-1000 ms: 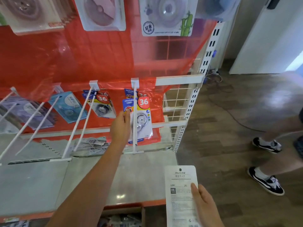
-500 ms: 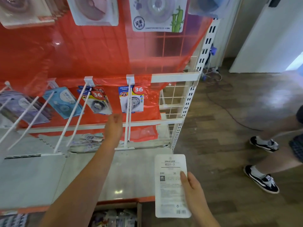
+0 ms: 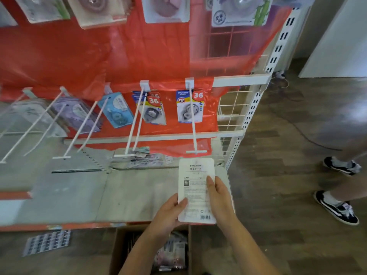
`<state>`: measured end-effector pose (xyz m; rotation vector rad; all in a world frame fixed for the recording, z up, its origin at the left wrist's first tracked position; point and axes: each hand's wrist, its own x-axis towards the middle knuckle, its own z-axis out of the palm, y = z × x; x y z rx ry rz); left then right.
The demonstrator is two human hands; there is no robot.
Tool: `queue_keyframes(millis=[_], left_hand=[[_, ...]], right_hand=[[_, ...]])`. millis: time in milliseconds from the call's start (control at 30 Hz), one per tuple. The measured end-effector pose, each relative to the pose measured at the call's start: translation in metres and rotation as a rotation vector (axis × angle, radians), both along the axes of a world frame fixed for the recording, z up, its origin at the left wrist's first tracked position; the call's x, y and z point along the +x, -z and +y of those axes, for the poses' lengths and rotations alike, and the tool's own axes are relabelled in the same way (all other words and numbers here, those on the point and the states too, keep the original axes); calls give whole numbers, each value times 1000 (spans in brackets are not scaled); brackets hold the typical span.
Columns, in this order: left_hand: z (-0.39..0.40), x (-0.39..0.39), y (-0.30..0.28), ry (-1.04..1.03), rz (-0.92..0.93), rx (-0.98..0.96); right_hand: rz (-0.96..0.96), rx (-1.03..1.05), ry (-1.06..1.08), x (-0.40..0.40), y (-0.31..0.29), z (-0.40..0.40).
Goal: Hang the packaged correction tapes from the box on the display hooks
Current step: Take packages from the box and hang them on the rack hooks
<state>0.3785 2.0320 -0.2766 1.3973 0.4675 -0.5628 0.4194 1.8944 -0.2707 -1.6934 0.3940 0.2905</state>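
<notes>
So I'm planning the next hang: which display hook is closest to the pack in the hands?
The rightmost hook, with one "36" pack at its back; its T-shaped tip sits just above the held pack.

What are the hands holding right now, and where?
One correction tape package, back side up: left hand grips its lower left edge, right hand its right edge.

Both bare forearms extend forward and converge low in the view. Left hand [image 3: 172,210]: thumb lying on the lower left edge of a white rectangular printed card package [image 3: 196,187], fingers hidden beneath it. Right hand [image 3: 219,195]: thumb laid flat up the card's right face, gripping that edge.
</notes>
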Motion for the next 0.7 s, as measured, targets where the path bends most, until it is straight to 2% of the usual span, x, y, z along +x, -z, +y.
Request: queue_keyframes(millis=[267,367,500,700], left_hand=[[48,-30,5,-115,-71,85],[57,-41,6,-163,-159,290],[60,-55,9,-75,-266,641],[74,-77,21,23,-296,711]], right_hand=[[50,-180,-50,-18,11,54],[62,-193,-50,-30,11,80],[123,-103,-168,-49,6,121],[127,-82,-246,-58,9,144]])
